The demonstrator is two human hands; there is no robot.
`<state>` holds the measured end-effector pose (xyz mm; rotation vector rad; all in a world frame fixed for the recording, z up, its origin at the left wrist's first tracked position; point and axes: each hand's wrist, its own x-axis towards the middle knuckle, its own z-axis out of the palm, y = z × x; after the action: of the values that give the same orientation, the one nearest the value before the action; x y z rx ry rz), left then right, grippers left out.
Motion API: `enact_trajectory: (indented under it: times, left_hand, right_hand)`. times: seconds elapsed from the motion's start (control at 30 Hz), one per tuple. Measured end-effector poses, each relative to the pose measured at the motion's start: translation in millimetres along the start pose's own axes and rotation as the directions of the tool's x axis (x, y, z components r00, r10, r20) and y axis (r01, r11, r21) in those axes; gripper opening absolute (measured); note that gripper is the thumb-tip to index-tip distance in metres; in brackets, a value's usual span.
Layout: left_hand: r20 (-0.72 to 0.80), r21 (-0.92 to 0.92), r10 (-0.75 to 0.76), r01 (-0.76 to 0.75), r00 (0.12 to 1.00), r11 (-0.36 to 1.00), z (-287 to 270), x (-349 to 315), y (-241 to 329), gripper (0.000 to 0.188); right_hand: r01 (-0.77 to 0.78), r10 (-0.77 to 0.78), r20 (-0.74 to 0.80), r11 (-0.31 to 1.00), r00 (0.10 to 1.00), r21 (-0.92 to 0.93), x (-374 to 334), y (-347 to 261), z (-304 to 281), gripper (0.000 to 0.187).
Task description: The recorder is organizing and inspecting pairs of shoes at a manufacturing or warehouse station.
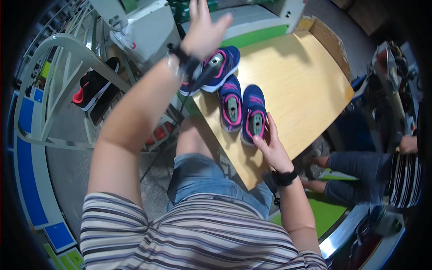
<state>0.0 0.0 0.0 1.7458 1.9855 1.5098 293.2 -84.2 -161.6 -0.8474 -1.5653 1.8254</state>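
Observation:
Three small blue shoes with pink trim lie on a light wooden table (297, 76). Two stand side by side near the table's near edge, one to the left (231, 108) and one to the right (254, 112). My right hand (271, 146) touches the heel of the right one, fingers resting on it. A third blue shoe (220, 67) lies farther back, partly hidden behind my left wrist. My left hand (203, 29) is raised above it with fingers spread, holding nothing.
A black and red shoe (94, 85) sits on a pale green metal rack (63, 72) to my left. A machine housing (153, 27) stands behind the table. Another person in a striped top (405, 175) sits at the right.

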Motion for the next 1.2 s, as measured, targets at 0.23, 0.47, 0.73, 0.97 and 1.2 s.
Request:
enact_trajectory:
  times: [0.23,0.47,0.73,0.97,1.2]
  left_hand:
    - [0.25,0.066,0.046,-0.064,0.967,0.996,33,-213,-1,0.086]
    - [0.114,-0.239,-0.168,0.191,0.979,0.952,69,-224,-25,0.094]
    - [0.61,-0.407,0.034,0.276,0.792,0.871,37,-202,-52,0.085]
    - [0.375,-0.193,0.033,0.043,0.927,0.98,73,-200,-29,0.081]
    - [0.099,0.107,0.089,-0.099,0.991,0.989,28,-127,1,0.074]
  right_hand:
    - [0.208,-0.255,-0.247,0.957,0.935,-0.2,11,9,36,0.094]
    - [0.204,-0.232,-0.4,0.972,0.887,-0.113,-1,15,38,0.08]
    - [0.132,-0.167,-0.601,0.986,0.782,-0.102,-46,9,42,0.076]
    - [0.148,-0.205,-0.626,0.979,0.752,-0.141,-10,-3,37,0.081]
    - [0.053,-0.249,-0.641,0.95,0.726,-0.309,-54,-17,3,0.073]
